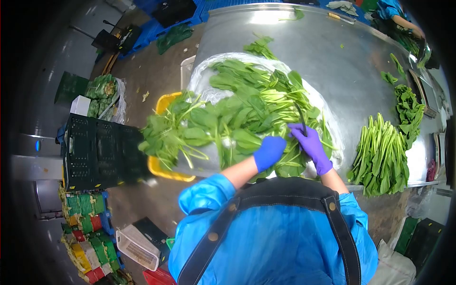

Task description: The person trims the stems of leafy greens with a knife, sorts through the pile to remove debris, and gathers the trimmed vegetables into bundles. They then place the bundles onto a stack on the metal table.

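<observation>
Loose leafy greens lie in a pile on a clear plastic sheet over the metal table. My left hand, in a blue glove, is closed low against the leaves at the near side of the pile; whatever its fingers hold is hidden. Just to its right, my right hand, in a purple glove, is closed around a dark, thin, curved tool, which points away from me beside the pale stems.
Stacked greens sit at the table's right edge. A yellow basket stands below leaves at the left, near dark crates. Small bunches lie at the far side. Another person's arm shows at the top right.
</observation>
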### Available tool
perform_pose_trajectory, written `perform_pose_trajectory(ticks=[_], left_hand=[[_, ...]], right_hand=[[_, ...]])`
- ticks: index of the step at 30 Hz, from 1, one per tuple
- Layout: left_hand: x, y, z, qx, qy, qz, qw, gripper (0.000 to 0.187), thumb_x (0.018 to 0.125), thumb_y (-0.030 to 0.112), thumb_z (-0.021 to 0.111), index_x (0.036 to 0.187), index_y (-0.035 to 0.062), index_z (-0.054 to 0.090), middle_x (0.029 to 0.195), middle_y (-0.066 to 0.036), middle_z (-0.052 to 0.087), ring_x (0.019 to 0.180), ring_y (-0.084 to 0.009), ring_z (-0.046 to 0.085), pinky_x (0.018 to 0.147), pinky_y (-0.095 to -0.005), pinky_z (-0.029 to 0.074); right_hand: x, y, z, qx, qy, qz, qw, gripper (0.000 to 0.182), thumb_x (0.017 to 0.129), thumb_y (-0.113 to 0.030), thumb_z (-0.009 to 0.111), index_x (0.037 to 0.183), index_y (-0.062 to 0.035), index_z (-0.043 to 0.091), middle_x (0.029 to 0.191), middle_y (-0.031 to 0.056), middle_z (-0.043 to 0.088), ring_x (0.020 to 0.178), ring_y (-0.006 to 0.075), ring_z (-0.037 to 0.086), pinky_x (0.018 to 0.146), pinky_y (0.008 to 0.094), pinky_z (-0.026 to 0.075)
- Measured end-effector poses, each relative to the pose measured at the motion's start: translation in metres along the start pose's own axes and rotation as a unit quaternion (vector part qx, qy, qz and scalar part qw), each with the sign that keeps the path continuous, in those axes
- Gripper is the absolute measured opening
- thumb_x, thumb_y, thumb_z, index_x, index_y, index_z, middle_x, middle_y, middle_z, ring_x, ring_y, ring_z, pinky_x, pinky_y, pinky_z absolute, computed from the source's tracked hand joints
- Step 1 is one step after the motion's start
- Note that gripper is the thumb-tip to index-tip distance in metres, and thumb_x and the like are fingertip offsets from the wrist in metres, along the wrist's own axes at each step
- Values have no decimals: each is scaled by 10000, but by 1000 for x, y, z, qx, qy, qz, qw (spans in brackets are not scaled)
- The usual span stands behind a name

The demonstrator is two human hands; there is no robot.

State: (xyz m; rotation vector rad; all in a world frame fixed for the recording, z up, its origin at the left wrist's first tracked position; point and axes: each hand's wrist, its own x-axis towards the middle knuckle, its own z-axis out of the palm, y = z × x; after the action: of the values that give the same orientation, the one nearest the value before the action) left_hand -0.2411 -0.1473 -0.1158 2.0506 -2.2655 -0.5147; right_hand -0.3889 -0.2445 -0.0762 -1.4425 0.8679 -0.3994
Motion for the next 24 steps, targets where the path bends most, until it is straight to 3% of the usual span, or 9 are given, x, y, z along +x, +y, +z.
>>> perform_pose_trajectory(ticks=[2,4,5,7,10,12,17,20,24], left_hand=[[-7,-9,-8,-11,14,0,1000,383,714,203,651,1072,69,621,945,-171,644,869,-316,627,718,-389,500],[-27,-12,-38,-171,171,-40,969,416,708,210,697,1092,69,623,948,-159,646,867,-291,635,739,-353,504],[-36,-16,-54,-168,170,-38,970,416,708,210,697,1092,69,623,948,-159,646,867,-291,635,739,-353,504],[-52,-22,-77,-345,163,-64,922,443,703,199,749,1106,68,622,957,-125,645,859,-234,633,781,-318,491],[-68,-24,-75,-422,163,-74,889,468,684,170,787,1107,58,619,964,-92,633,864,-177,605,803,-293,473],[-74,-20,-74,-421,169,-74,888,438,692,163,786,1075,34,617,957,-81,622,876,-162,587,803,-291,468],[-84,-18,-76,-435,171,-63,882,405,692,167,789,1020,8,612,933,-86,621,863,-163,584,794,-290,465],[-92,-25,-64,-456,179,-63,870,373,692,168,793,986,12,626,902,-64,627,854,-151,581,791,-288,464],[-106,-39,-66,-517,168,-145,827,344,701,149,789,987,23,645,897,-38,633,858,-122,572,793,-281,464]], right_hand=[[-1,6,-10,-12,22,-32,999,283,892,-214,564,1130,-71,624,853,42,660,738,84,622,522,220,443],[-8,16,-22,-120,50,-86,988,295,884,-203,567,1144,-71,615,815,60,666,750,106,634,612,250,481],[-14,12,-21,-138,40,-85,986,315,862,-145,552,1170,-100,604,789,90,666,757,156,655,692,287,499],[-24,2,-6,-164,22,-113,980,344,854,-105,543,1195,-111,590,817,97,669,774,160,650,716,288,497],[-24,-15,23,-190,-35,-139,971,488,789,-7,515,1250,-164,553,921,146,669,857,242,662,774,321,504],[-20,-20,39,-192,-14,-229,954,555,740,33,486,1257,-158,546,999,173,654,890,292,656,789,337,506],[-15,-25,48,-199,-47,-223,953,597,705,43,470,1267,-147,535,1072,196,624,924,328,641,798,347,507],[-8,1,48,-221,-59,-246,942,555,722,28,476,1247,-135,553,953,185,652,849,304,658,749,337,515],[-3,17,39,-250,-101,-106,957,442,751,-55,511,1173,-147,602,808,189,629,713,350,613,640,398,491]])
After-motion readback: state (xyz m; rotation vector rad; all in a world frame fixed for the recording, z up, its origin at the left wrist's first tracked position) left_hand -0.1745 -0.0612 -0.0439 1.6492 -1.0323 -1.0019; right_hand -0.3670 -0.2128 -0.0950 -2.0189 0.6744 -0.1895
